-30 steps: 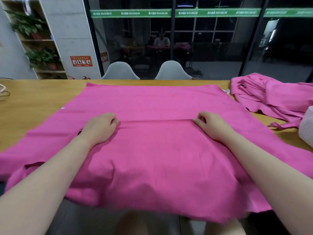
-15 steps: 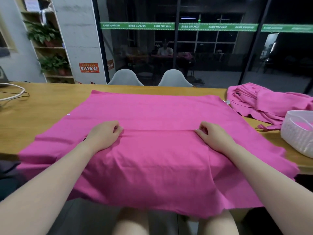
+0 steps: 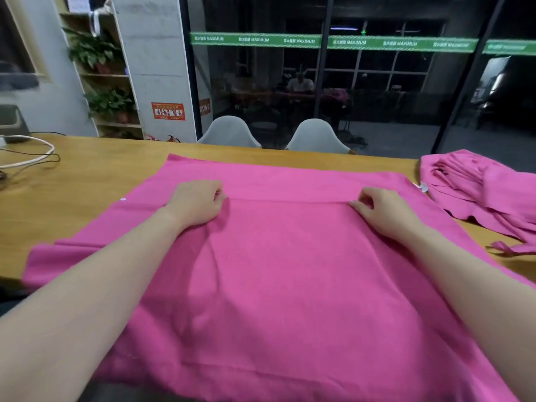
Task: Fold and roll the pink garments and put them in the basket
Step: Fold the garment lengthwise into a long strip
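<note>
Left hand (image 3: 197, 203) and right hand (image 3: 383, 210) each pinch a fold of the garment (image 3: 290, 271) spread on the tabletop (image 3: 87, 181).

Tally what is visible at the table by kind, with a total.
Pink garments: 2, one spread flat, one heaped at the right
Hands: 2, left hand, right hand, both pinching the spread garment's fold
White chairs: 2
Cables: 1
Table: 1
Total: 8
</note>
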`<state>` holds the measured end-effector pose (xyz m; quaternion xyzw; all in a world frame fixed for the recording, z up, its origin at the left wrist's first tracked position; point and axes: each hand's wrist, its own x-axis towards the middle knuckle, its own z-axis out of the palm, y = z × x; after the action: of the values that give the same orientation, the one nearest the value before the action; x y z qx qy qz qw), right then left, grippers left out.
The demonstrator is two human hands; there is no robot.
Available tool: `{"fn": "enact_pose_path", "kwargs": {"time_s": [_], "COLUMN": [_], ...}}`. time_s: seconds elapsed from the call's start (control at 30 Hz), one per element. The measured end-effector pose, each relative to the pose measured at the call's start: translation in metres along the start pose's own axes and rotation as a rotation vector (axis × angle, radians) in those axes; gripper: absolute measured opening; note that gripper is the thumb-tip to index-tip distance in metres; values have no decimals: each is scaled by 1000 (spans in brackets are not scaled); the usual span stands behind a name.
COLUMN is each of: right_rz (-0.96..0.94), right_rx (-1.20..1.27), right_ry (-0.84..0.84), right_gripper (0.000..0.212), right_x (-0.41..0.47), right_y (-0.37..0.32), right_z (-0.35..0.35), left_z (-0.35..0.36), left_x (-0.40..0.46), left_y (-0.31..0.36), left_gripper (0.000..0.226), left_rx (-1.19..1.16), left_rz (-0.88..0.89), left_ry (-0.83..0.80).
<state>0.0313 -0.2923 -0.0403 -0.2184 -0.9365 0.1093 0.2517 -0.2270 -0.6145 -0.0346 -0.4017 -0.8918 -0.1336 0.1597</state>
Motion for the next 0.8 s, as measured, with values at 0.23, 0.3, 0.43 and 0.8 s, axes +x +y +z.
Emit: {"fn": "enact_pose_path", "kwargs": {"time_s": [0.23, 0.3, 0.43, 0.8], "right_rz": [67, 73, 80, 74], "right_rx": [110, 106, 87, 104], "right_ry": [-48, -59, -59, -71], "right_gripper": [31, 31, 31, 28], "right_x": [-2, -4, -13, -70], "right_y": [23, 23, 21, 4], "right_z": [44, 44, 40, 17], "left_z": [45, 46, 42, 16], "left_x": [1, 0, -10, -74], "left_y": [-19, -19, -17, -2], "left_gripper": [23, 22, 24, 29], "left_rx": [-68, -57, -64, -72], "left_rz": [-68, -61, -79, -65], "left_ry": [-10, -36, -62, -66]}}
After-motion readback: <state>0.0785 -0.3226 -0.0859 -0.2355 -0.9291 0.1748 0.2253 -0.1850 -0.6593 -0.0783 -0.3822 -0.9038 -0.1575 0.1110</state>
